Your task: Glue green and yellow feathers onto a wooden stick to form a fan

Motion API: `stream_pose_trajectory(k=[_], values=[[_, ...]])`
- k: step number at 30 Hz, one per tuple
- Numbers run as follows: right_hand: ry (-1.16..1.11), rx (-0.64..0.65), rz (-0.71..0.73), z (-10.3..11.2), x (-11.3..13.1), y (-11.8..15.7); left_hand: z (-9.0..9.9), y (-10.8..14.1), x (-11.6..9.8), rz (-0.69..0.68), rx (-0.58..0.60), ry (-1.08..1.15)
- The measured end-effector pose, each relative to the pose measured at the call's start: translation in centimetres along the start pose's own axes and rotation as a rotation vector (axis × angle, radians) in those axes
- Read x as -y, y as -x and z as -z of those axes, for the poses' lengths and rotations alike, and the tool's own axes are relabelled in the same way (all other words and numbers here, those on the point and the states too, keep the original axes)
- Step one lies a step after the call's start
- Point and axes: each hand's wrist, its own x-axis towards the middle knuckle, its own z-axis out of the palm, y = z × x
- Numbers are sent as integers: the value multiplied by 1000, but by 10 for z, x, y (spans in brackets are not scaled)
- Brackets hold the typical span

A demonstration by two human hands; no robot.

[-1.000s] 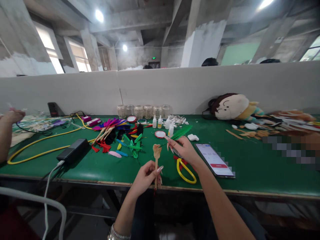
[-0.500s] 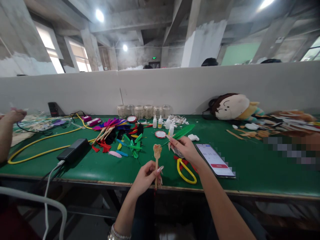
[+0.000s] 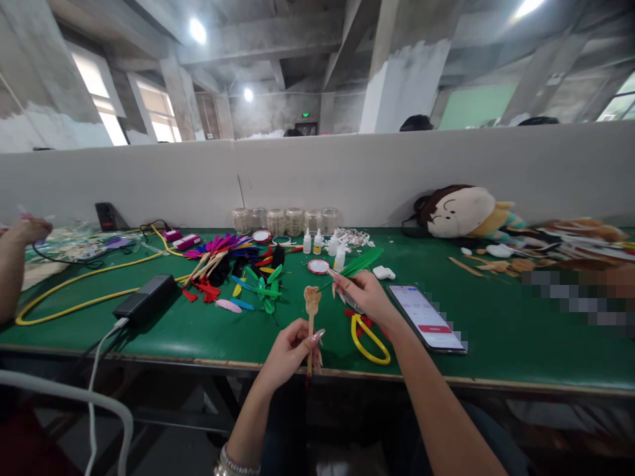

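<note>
My left hand (image 3: 295, 350) is closed around the handle of a small wooden fan-shaped piece (image 3: 311, 301), held upright near the table's front edge, its wide head on top. Something red hangs below the handle. Between the fingertips of my right hand (image 3: 364, 294) is a green feather (image 3: 361, 262). Its quill points left at the wooden head; whether it touches cannot be made out. Beneath my right hand lie yellow-handled scissors (image 3: 371, 344), with a bit of red beside them. Loose green feathers (image 3: 268, 291) rest on the table to the left.
Small glue bottles (image 3: 317, 243) stand behind my hands, with glass jars (image 3: 285, 221) along the partition. At right lie a phone (image 3: 427, 318) and a plush doll (image 3: 461, 211). Finished feather fans (image 3: 213, 258), a black power adapter (image 3: 145, 297) and yellow cable (image 3: 74, 274) lie left. Another person's hand (image 3: 30, 231) is far left.
My right hand has shifted slightly left with the green feather, bringing the quill closer to the wooden head. My left hand and the wooden piece stay almost still.
</note>
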Motion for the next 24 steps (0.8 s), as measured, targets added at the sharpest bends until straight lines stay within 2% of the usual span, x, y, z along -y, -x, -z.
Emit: stream_pose_trajectory(k=[24], values=[[7, -4, -1, -3, -9, -4, 0, 0, -1, 3, 25, 20]])
